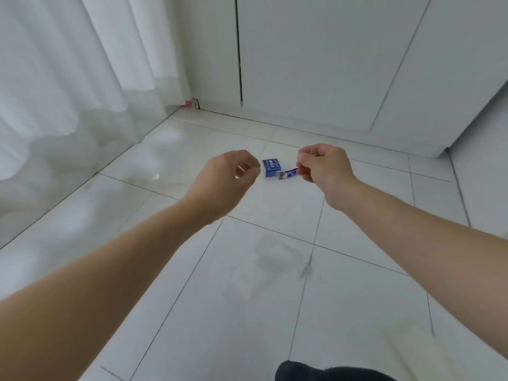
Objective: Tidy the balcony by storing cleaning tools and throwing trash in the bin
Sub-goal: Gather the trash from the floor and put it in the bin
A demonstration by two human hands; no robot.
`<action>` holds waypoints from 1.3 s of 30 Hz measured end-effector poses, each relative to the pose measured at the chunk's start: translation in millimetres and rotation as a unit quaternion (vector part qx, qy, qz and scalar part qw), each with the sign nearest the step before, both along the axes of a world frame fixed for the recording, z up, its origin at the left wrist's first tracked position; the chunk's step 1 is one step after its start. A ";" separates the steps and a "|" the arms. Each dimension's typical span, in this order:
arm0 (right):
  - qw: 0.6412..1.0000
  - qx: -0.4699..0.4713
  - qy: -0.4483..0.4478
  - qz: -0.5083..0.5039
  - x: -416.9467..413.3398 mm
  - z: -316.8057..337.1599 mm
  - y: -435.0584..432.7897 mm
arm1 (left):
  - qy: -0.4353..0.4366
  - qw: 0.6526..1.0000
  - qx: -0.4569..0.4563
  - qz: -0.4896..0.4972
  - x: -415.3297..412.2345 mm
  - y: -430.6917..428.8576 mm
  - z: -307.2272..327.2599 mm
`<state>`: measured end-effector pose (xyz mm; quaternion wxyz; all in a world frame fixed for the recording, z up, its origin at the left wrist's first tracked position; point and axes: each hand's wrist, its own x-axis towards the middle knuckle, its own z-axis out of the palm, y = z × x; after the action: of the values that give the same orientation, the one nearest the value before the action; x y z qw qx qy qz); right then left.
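Observation:
A small blue box (271,167) lies on the white tiled floor (247,270) in the middle of the view. My right hand (323,169) pinches a small blue and white wrapper (288,173) by its end, just right of the box. My left hand (231,177) hovers left of the box with its fingers loosely curled and nothing in them. Both arms reach forward over the floor.
White sheer curtains (68,92) hang along the left. White cabinet doors (330,64) stand at the back and right. A small pink thing (188,103) lies in the far corner by the curtain. A dark foot (316,372) shows at the bottom edge.

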<state>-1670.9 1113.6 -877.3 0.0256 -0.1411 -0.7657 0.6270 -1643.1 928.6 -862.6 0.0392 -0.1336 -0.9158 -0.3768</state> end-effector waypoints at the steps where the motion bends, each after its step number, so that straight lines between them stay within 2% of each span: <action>1: 1.000 -0.001 -0.007 -0.009 0.6 -7.9 17.7 | -0.006 1.000 -0.003 -0.009 -2.9 17.2 -5.8; 6: 0.997 -0.001 -0.060 -0.041 9.4 -47.4 90.9 | -0.047 0.998 -0.018 -0.047 -12.7 83.7 -33.5; 9: 0.993 0.039 -0.107 -0.002 21.2 -73.0 126.7 | -0.074 0.994 -0.046 -0.060 -14.8 110.4 -51.5; 11: 0.982 0.104 -0.149 0.052 30.9 -97.3 153.4 | -0.102 0.990 -0.063 -0.069 -14.0 129.6 -64.6; 13: 0.953 0.185 -0.203 0.127 43.1 -122.6 177.2 | -0.123 0.987 -0.076 -0.077 -12.1 145.3 -76.4; 17: 0.859 0.290 -0.330 0.264 72.9 -168.6 215.9 | -0.150 0.978 -0.100 -0.107 -8.8 173.7 -95.3; 19: 0.818 0.312 -0.382 0.297 88.2 -188.2 226.0 | -0.158 0.976 -0.102 -0.112 -6.8 182.3 -100.5; 21: 0.794 0.334 -0.408 0.303 102.8 -205.0 233.6 | -0.165 0.974 -0.102 -0.117 -4.3 191.2 -105.9; 27: 0.750 0.392 -0.433 0.310 130.9 -232.5 234.0 | -0.182 0.966 -0.121 -0.136 3.4 206.1 -115.6; 32: 0.702 0.491 -0.392 0.335 142.5 -248.0 230.5 | -0.180 0.963 -0.127 -0.152 4.1 211.3 -123.4; 39: 0.690 0.563 -0.318 0.324 153.4 -258.9 246.2 | -0.182 0.959 -0.130 -0.174 6.2 214.3 -133.7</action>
<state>-1517.4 1359.9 -1136.1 -0.3494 -0.0343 -0.9357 -0.0351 -1637.0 1142.9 -996.4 -0.2121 -0.2242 -0.9111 -0.2731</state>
